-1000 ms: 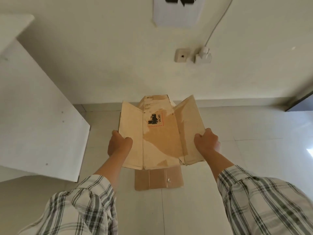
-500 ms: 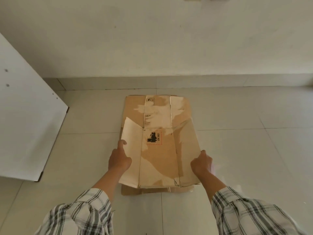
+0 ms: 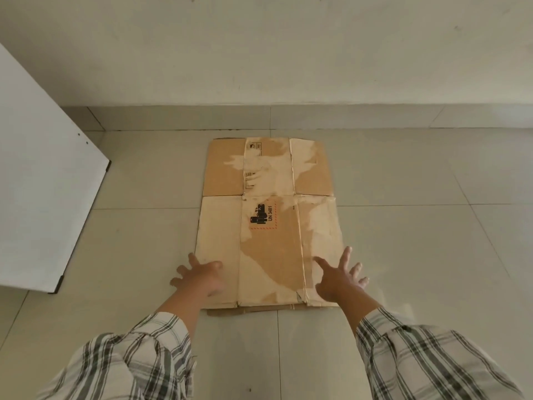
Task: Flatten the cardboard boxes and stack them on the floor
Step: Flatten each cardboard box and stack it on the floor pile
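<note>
Since the earlier frame you laid the flattened box [image 3: 268,241] on the lower sheet [image 3: 227,311] on the floor [image 3: 403,255], centre frame; your left hand [image 3: 199,277] and right hand [image 3: 339,280] were spread, gripping nothing, at its near corners. Pressing creases flat and squaring edges looked wise.

Under top box [image 3: 268,269], lower cardboard [image 3: 230,311] mostly hidden; white panel [image 3: 43,197] cut by left edge; far label [image 3: 255,145] print unreadable.
</note>
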Tool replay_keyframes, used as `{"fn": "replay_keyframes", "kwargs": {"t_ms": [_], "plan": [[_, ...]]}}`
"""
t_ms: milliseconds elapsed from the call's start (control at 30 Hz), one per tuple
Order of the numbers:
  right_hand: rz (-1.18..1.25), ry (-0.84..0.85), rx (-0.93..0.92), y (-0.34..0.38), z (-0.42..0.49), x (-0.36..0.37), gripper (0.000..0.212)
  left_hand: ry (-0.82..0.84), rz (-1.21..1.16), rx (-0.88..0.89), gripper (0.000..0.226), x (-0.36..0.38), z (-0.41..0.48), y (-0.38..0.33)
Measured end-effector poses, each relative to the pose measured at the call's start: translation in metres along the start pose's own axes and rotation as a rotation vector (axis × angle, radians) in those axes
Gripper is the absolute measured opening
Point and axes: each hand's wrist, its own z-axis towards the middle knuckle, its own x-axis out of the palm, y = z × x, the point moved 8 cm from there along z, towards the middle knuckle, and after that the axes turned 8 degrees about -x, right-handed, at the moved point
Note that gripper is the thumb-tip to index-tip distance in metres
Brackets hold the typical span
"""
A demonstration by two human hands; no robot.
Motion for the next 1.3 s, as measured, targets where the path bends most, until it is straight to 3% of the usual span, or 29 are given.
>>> {"fn": "replay_keyframes", "kwargs": {"t_ms": [100,200,467,733,900,1067,1300], "plan": [[-0.084,0.040,-0.051,0.009,-0.004,-0.002,0.076,0.119,0.051,0.002,0.070,0.004,-0.009,0.001],[-0.151,-0.079,-0.164,0.034,-0.032,-0.050,0.074,0.015,-0.001,0.080,0.068,-0.033,-0.044,-0.006],[-0.122,-0.354,-0.305,0.124,-0.189,-0.252,0.054,-0.363,-0.306,0.325,0.044,-0.230,-0.227,-0.002],[-0.120,-0.498,-0.475,0.234,-0.424,-0.466,0.049,-0.532,-0.330,0.370,0.037,-0.440,-0.459,0.087],[-0.117,-0.605,-0.593,0.310,-0.547,-0.560,0.042,-0.615,-0.354,0.370,0.032,-0.539,-0.563,0.156],[-0.072,-0.697,-0.668,0.385,-0.634,-0.605,0.035,-0.703,-0.357,0.367,0.029,-0.611,-0.616,0.238],[-0.040,-0.780,-0.692,0.481,-0.701,-0.596,0.032,-0.808,-0.305,0.352,0.030,-0.662,-0.632,0.367]]}}
